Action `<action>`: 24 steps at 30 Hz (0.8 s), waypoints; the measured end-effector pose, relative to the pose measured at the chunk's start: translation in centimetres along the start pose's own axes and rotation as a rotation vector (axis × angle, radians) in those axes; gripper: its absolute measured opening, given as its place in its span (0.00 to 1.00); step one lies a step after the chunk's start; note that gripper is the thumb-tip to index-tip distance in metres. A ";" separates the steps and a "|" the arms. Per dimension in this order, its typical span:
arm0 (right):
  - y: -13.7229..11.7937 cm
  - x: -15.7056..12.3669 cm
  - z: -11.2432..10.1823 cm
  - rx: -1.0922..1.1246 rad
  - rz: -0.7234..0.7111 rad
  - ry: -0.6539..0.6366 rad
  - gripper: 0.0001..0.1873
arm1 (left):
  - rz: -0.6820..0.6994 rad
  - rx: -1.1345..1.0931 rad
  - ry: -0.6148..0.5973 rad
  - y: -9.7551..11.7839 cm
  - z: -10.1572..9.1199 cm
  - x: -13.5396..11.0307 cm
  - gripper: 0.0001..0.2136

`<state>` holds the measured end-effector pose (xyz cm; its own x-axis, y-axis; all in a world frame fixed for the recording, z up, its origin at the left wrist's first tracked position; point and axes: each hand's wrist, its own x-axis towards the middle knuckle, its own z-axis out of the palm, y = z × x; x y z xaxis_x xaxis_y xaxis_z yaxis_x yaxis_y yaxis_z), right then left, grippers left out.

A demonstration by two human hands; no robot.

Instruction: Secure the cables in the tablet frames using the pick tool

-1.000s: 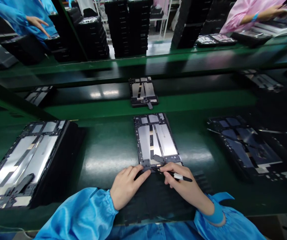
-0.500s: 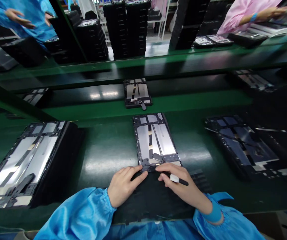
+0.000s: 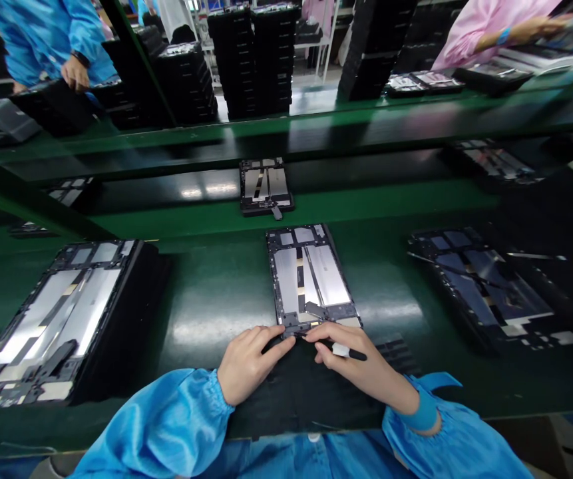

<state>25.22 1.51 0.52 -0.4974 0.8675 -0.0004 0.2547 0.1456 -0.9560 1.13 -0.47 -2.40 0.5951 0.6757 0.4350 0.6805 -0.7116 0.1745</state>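
Note:
An open tablet back frame with two silver battery cells lies on the green bench in front of me. My left hand rests at its near edge, fingers curled, index finger pressing the frame's lower left corner. My right hand holds a black and white pen-like tool and its index finger touches the frame's near edge beside the left fingertip. Both hands lie over a black mat. Both sleeves are blue.
A stack of similar frames sits at my left and a dark one at my right. Another frame rides the belt beyond. Black tray stacks stand behind; a person in blue and one in pink work opposite.
The frame on the far belt has slid to the left. My hands stay at the near edge of the tablet frame, shifted only slightly. The person in blue has lowered a hand.

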 end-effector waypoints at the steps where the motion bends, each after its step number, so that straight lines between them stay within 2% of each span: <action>1: 0.1 -0.2 -0.2 0.034 0.063 0.003 0.09 | -0.010 -0.010 0.002 0.0 -0.4 -0.3 0.13; 5: 1.0 -2.1 -1.9 0.193 0.280 0.133 0.14 | 0.002 -0.063 -0.058 0.2 -3.2 -2.9 0.11; 7: 1.5 -3.2 -2.8 0.268 0.328 0.225 0.16 | 0.032 -0.055 -0.135 0.8 -4.3 -4.4 0.11; 9: 1.5 -3.6 -3.0 0.333 0.345 0.260 0.18 | 0.043 -0.030 -0.207 1.6 -4.5 -4.9 0.12; 13: 0.6 -2.6 -1.3 0.362 0.322 0.146 0.18 | 0.070 -0.050 -0.272 3.2 -2.3 -3.3 0.12; 16: 0.1 -1.7 0.0 0.274 0.272 0.038 0.17 | 0.111 -0.087 -0.257 3.5 -1.0 -2.0 0.13; 19: 0.3 -1.7 0.5 0.151 0.262 -0.027 0.14 | 0.149 -0.119 -0.236 3.3 -1.0 -2.2 0.14; 24: 0.6 -1.5 0.7 -0.061 0.195 -0.063 0.09 | 0.167 -0.128 -0.280 3.2 -1.4 -3.3 0.15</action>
<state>25.55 -0.08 -0.23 -0.4846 0.8507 -0.2035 0.3998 0.0085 -0.9166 0.79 -5.27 -2.04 0.8000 0.5618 0.2107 0.5154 -0.8232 0.2380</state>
